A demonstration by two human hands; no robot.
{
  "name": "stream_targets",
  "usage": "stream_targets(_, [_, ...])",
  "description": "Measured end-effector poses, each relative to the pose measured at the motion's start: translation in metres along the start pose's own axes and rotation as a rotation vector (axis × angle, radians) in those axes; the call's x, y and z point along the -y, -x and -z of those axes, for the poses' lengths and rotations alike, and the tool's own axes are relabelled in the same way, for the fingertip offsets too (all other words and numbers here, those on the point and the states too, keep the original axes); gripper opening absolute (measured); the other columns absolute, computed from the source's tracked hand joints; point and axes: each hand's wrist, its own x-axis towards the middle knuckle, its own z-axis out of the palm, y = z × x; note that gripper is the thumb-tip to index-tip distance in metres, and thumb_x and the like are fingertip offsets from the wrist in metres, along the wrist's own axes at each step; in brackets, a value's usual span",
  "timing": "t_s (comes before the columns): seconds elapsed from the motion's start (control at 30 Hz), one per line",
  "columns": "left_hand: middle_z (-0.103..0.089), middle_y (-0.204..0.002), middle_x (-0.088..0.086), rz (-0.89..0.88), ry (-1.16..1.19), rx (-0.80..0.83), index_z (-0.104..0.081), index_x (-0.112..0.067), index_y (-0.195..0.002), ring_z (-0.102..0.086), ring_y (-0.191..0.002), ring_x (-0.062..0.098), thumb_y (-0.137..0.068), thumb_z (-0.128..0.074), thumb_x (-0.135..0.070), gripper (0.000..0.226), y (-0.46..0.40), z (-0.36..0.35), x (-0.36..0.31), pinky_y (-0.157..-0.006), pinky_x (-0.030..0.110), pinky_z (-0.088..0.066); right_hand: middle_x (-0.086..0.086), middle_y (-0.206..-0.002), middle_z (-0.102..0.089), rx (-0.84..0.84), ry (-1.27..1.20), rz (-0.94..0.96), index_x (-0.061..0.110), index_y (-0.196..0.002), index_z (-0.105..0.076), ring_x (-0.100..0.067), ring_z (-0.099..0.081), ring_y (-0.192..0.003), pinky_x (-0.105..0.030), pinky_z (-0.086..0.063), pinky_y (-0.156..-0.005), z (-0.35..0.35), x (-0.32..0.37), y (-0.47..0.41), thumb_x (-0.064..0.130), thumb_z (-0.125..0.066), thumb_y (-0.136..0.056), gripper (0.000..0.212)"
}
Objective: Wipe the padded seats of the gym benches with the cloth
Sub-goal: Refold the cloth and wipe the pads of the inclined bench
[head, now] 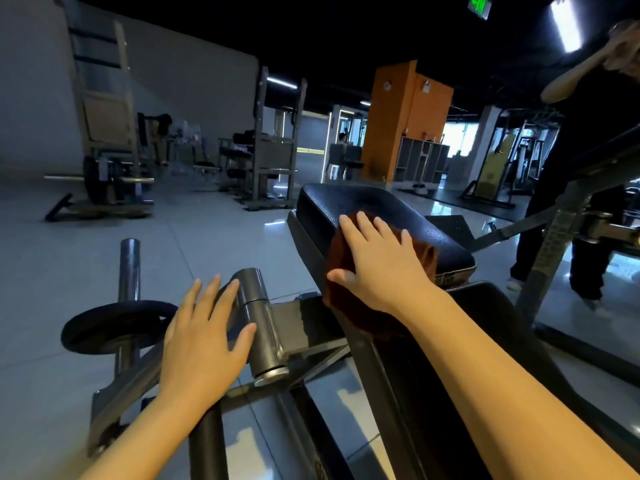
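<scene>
A black padded seat [367,209] of a gym bench lies ahead of me, angled away to the upper left. A dark reddish-brown cloth [349,306] is spread over its near end and hangs over the near edge. My right hand [377,261] presses flat on the cloth with straight fingers. My left hand [201,337] rests open on a grey steel cylinder [259,320] of the bench frame, fingers spread. A second black pad [485,341] runs under my right forearm.
A weight plate [114,327] sits on an upright peg at the lower left. A person in dark clothes [588,150] stands close on the right behind a slanted steel bar. Racks, machines and an orange pillar [405,123] stand farther back on the glossy tiled floor.
</scene>
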Motion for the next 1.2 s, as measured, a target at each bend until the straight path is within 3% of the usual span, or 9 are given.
stream_targets(0.17, [-0.034,-0.154,0.008,-0.047,-0.043,-0.009,-0.039,-0.02,-0.147,-0.02,-0.145,0.025,-0.086,-0.029,-0.059,0.074,0.0,0.0,0.003,-0.112,0.052,-0.019,-0.011,-0.164,0.001,-0.071,0.104,0.027,0.017,-0.156,0.005,-0.033,-0.002,-0.15,-0.052,-0.008,-0.12,-0.006,0.018,-0.017,0.045,-0.053,-0.097,0.087])
stream_targets(0.3, [-0.036,-0.153,0.008,-0.058,-0.052,0.008,-0.041,-0.02,-0.145,-0.021,-0.145,0.025,-0.087,-0.028,-0.059,0.072,0.004,0.001,0.005,-0.113,0.053,-0.018,0.001,-0.164,0.001,0.018,-0.091,0.089,0.022,-0.157,0.001,-0.019,-0.002,-0.151,-0.045,-0.004,-0.121,0.007,-0.007,0.002,0.058,-0.036,-0.097,0.079])
stream_targets(0.4, [-0.032,-0.155,0.006,-0.018,-0.042,0.013,-0.038,-0.022,-0.147,-0.014,-0.147,0.024,-0.084,-0.024,-0.064,0.077,0.005,-0.001,0.005,-0.114,0.052,-0.015,0.001,-0.164,-0.007,0.015,-0.219,-0.035,0.021,-0.156,-0.013,-0.017,-0.008,-0.15,-0.043,-0.005,-0.12,0.009,-0.043,0.013,0.06,-0.026,-0.096,0.073])
stream_targets(0.53, [-0.026,-0.158,0.004,0.014,-0.002,-0.024,-0.031,-0.024,-0.149,-0.004,-0.148,0.021,-0.083,-0.021,-0.068,0.081,0.004,-0.003,0.003,-0.115,0.05,-0.011,-0.006,-0.157,-0.03,0.043,-0.235,-0.262,0.015,-0.146,-0.036,-0.024,-0.027,-0.144,-0.052,-0.018,-0.115,0.004,-0.085,-0.02,0.061,-0.022,-0.098,0.068])
stream_targets(0.67, [-0.01,-0.155,-0.006,0.018,-0.001,-0.025,-0.014,-0.03,-0.148,0.023,-0.142,0.002,-0.084,-0.02,-0.07,0.076,0.002,-0.004,0.002,-0.114,0.048,-0.01,-0.011,-0.159,-0.025,0.102,-0.25,-0.364,0.01,-0.151,-0.027,-0.03,-0.027,-0.144,-0.051,-0.021,-0.116,0.003,-0.091,-0.096,0.068,-0.019,-0.096,0.081])
stream_targets(0.77, [0.002,-0.156,-0.012,0.053,0.04,0.009,-0.005,-0.037,-0.146,0.027,-0.14,-0.001,-0.091,-0.02,-0.073,0.068,0.0,0.0,-0.002,-0.117,0.039,0.002,-0.006,-0.163,-0.014,0.13,-0.206,-0.267,0.012,-0.155,-0.016,-0.026,-0.015,-0.149,-0.051,-0.01,-0.12,0.006,-0.057,-0.134,0.068,-0.015,-0.097,0.081])
stream_targets(0.87, [0.015,-0.152,-0.019,0.094,0.079,0.036,0.004,-0.044,-0.142,0.03,-0.139,0.001,-0.077,-0.014,-0.069,0.072,-0.001,0.009,-0.008,-0.116,0.031,0.013,0.0,-0.164,-0.009,0.144,-0.185,-0.094,0.017,-0.156,-0.013,-0.021,-0.008,-0.15,-0.05,-0.005,-0.119,0.013,-0.017,-0.14,0.066,-0.016,-0.098,0.076])
stream_targets(1.07, [0.017,-0.15,-0.021,0.108,0.138,0.033,0.001,-0.044,-0.141,0.031,-0.137,-0.002,-0.077,-0.018,-0.066,0.071,0.007,0.017,-0.014,-0.113,0.035,0.007,0.004,-0.164,0.008,0.141,-0.018,0.252,0.023,-0.157,0.0,-0.017,0.006,-0.151,-0.044,0.002,-0.122,0.016,0.008,-0.073,0.051,-0.042,-0.099,0.076])
stream_targets(1.2, [0.012,-0.154,-0.016,0.069,0.13,0.026,0.002,-0.029,-0.146,0.033,-0.138,-0.001,-0.081,-0.017,-0.071,0.08,0.019,0.006,-0.005,-0.115,0.034,0.007,0.007,-0.164,0.004,0.111,-0.124,0.194,0.025,-0.156,0.001,-0.012,0.002,-0.15,-0.039,0.002,-0.122,0.014,-0.012,-0.036,0.046,-0.049,-0.098,0.08])
